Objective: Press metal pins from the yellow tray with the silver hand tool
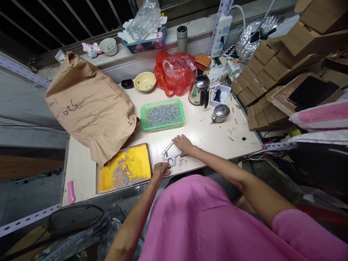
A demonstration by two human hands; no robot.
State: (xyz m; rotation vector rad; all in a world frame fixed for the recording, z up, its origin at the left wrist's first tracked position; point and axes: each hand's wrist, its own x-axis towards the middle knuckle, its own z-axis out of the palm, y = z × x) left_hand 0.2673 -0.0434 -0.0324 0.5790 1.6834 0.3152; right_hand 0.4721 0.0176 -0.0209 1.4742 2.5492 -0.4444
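A small metal hand press tool (169, 154) stands on the white table near its front edge. My right hand (183, 144) lies over the tool's lever with its fingers curved down on it. My left hand (161, 169) is pinched at the tool's base, holding something too small to make out. A little heap of small metal pieces (182, 162) lies just right of the tool. A yellow tray (125, 169) with several metal pins sits left of my left hand.
A green basket (162, 114) full of metal pins stands behind the tool. A big brown paper sack (89, 105) fills the left. A kettle (199, 90), its lid (220, 113), a red bag (174, 72) and a bowl (145, 81) are at the back; cardboard boxes (272, 65) are stacked at the right.
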